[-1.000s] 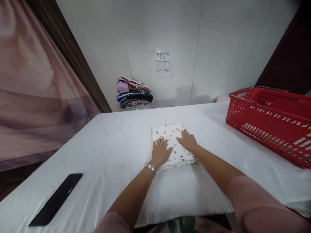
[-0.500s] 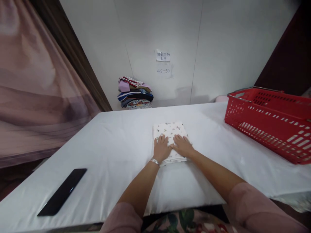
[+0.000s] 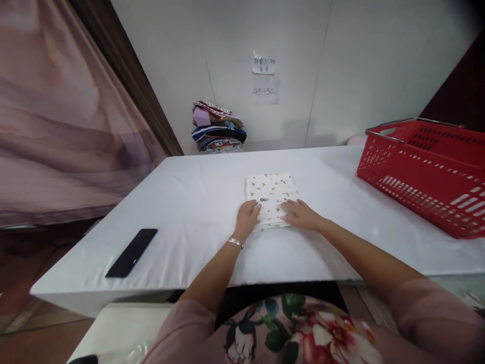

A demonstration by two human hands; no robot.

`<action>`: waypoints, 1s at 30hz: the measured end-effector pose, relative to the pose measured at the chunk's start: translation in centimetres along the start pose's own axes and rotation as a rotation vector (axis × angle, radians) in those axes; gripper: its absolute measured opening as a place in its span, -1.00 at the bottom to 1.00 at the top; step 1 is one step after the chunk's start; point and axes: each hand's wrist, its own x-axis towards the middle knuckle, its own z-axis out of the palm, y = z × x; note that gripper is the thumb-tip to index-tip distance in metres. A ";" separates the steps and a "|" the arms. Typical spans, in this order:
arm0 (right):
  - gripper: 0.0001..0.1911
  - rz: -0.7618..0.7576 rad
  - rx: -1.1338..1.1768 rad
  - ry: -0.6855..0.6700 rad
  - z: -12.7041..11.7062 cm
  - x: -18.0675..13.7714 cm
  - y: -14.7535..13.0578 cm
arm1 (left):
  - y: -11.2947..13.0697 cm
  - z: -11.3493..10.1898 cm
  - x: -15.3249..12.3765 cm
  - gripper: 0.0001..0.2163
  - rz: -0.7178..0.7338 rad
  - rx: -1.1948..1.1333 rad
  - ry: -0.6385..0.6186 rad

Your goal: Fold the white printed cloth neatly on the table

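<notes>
A folded white cloth (image 3: 270,194) with a small scattered print lies flat on the white-covered table, its layers visible along the near edge. My left hand (image 3: 248,216) rests at its near left side, fingers bent over the top surface, with a silver bracelet at the wrist. On the opposite side my right hand (image 3: 302,215) has its fingers apart on the cloth's near right part. Both hands look open, and neither lifts the cloth. Their undersides and thumbs are partly hidden.
A red plastic basket (image 3: 420,184) with metal handles stands at the table's right. A black phone-like slab (image 3: 132,253) lies on the left of the white tablecloth (image 3: 197,202). Several folded fabrics (image 3: 219,127) are stacked against the wall behind. A pink curtain (image 3: 56,126) hangs on the left.
My hands have moved apart from the cloth's middle to its left and right sides. The camera view has tilted down, showing more of the table's near edge.
</notes>
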 end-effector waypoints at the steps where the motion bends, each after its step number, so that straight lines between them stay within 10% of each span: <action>1: -0.32 -0.034 -0.046 0.004 0.4 -0.8 0.4 | -0.2 -0.3 -1.2 -0.69 0.011 -0.014 -0.001; 7: -0.19 -0.132 -0.161 0.010 1.9 -1.4 2.0 | -0.7 -1.0 -4.9 -0.59 0.116 0.153 -0.163; 30: -0.26 -0.176 -0.178 0.030 2.0 -1.4 2.1 | -0.8 -3.1 -5.9 -0.67 0.127 0.270 -0.164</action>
